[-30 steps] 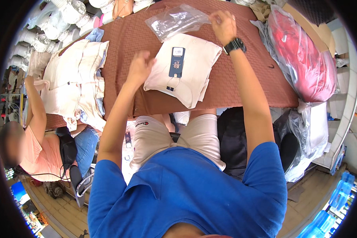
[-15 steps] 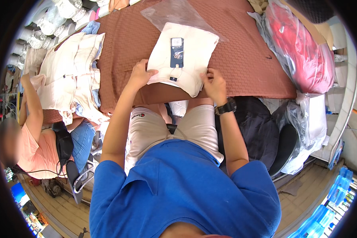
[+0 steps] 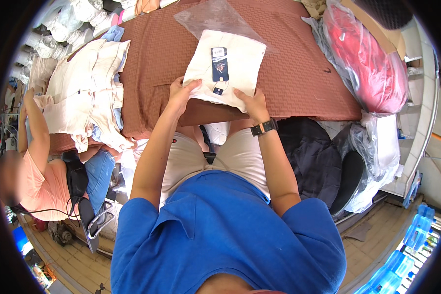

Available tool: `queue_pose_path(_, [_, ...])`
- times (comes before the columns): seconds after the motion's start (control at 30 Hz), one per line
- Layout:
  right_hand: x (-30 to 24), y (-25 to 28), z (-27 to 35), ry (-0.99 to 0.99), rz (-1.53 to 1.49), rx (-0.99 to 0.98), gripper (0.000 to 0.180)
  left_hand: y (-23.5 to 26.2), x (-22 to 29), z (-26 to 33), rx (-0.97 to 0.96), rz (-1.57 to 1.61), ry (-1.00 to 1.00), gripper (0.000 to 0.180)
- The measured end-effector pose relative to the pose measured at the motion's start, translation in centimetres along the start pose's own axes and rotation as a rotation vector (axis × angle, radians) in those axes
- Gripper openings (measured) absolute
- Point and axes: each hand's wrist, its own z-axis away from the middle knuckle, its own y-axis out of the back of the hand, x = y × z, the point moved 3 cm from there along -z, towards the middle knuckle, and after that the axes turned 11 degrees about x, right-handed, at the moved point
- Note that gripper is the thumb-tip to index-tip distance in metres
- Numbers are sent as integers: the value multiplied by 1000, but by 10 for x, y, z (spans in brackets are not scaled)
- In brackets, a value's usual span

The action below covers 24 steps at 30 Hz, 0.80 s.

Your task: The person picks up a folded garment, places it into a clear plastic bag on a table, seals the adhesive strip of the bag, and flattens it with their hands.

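A folded cream garment (image 3: 244,59) lies over the brown cloth in front of me, its near edge lifted a little at the table's front. On its top face is a long dark-blue hang tag (image 3: 220,68), with a small dark tag (image 3: 218,91) below it. My left hand (image 3: 182,94) grips the near left corner, thumb on top and fingers beneath. The near right corner is pinched by my right hand (image 3: 254,104), thumb on top, the other fingers partly hidden under the fabric. Beyond the garment's far edge a clear plastic bag (image 3: 206,17) spreads out, partly covered by it.
Brown cloth (image 3: 147,63) covers the table. On the left lies a pile of cream garments (image 3: 90,83), with a seated co-worker (image 3: 44,181) beside it. Red goods in clear plastic (image 3: 367,63) stand at the right edge. A black bag (image 3: 308,161) sits below the table's right side.
My right hand has moved left and closed over the near right corner, its thumb now on top. The garment's near edge has risen slightly and drawn in; my left hand has shifted slightly right.
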Motion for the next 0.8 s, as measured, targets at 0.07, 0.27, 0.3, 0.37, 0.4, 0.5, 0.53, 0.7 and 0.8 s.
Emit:
queue_pose_path(0.07, [-11, 9, 2, -131, -104, -75, 44, 3, 1, 11, -78, 87, 91, 40])
queue_pose_path(0.27, [-31, 50, 9, 191, 384, 140, 44, -6, -28, 77, -6, -395, -94, 39])
queue_pose_path(0.3, [-27, 57, 10, 294, 553, 213, 44, -4, -31, 85, 29, -366, -216, 44])
queue_pose_path(0.37, [-8, 64, 13, 341, 339, 203, 46, 2, -36, 102, -21, -301, -196, 45])
queue_pose_path(0.4, [-2, 68, 16, 362, 230, 195, 47, 4, -36, 108, -43, -269, -186, 46])
queue_pose_path(0.5, [6, 73, 32, 72, -35, 109, 49, 18, -51, 101, -180, -117, -37, 38])
queue_pose_path(0.53, [7, 70, 38, -13, -133, 105, 47, 21, -57, 100, -166, -99, 6, 36])
queue_pose_path(0.7, [25, 66, 86, -321, -330, -19, 39, 9, -38, 119, -90, 86, 267, 29])
queue_pose_path(0.8, [28, 47, 113, -482, -436, -143, 44, 6, -29, 119, -103, 173, 329, 26])
